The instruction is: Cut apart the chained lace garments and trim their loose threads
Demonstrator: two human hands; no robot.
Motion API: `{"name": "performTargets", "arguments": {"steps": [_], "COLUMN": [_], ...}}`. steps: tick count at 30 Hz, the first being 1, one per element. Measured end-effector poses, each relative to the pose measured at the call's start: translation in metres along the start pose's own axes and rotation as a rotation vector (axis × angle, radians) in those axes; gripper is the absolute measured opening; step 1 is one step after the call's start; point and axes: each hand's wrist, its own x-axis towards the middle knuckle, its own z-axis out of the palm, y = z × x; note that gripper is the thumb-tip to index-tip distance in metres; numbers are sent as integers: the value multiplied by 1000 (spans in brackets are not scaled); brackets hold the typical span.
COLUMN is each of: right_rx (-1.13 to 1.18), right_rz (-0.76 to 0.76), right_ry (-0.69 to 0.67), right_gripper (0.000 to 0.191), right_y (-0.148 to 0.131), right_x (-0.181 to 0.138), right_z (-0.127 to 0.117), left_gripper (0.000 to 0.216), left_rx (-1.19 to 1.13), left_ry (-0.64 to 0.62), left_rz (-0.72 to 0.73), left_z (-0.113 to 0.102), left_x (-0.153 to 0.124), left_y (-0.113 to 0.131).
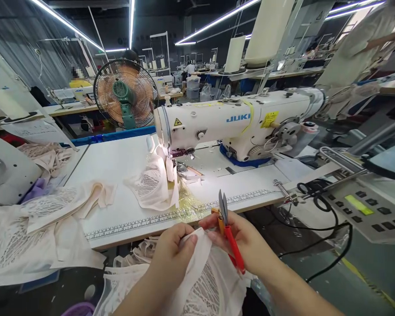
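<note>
My left hand (176,248) is closed, thumb and fingers pinching the edge of a white lace bra piece (206,278). Red-handled scissors (232,245) rest in my right hand (248,239), their blades pointing up and slightly apart. The fingertips of that hand also touch the fabric edge beside my left thumb. Below my left wrist, more white lace pieces (125,274) lie heaped, partly hidden by my forearm. Beyond my hands, another lace bra piece (149,180) lies under the needle area of a white sewing machine (207,120).
A white worktable (108,162) with a printed ruler along its front edge lies ahead. Lace pieces (13,239) are piled at left. A control panel (368,206) and black cables (347,250) are at right. Behind the table stands a fan (125,94).
</note>
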Motion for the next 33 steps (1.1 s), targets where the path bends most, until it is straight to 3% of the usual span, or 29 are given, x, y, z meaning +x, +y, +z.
{"name": "performTargets", "arguments": {"steps": [6, 13, 18, 24, 28, 33], "right_rx": [-70, -54, -29, -57, -161, -196], "right_rz": [-7, 3, 8, -83, -54, -56], "right_ry": [-13, -16, 2, -63, -186, -324], "right_gripper": [16, 17, 15, 11, 15, 18], "right_y": [-9, -8, -2, 5, -6, -18], "right_x": [10, 11, 11, 6, 6, 9], "right_z": [4, 4, 6, 1, -7, -6], "left_gripper": [18, 13, 10, 33, 38, 36], "left_rx": [348, 479, 111, -401, -411, -387], "left_ry": [-49, -215, -76, 263, 336, 330], "left_rz": [80, 42, -69, 28, 79, 137], "left_z": [-12, -55, -59, -30, -16, -8], "left_x": [1, -10, -16, -19, -23, -22], "left_y": [12, 16, 2, -9, -9, -10]}}
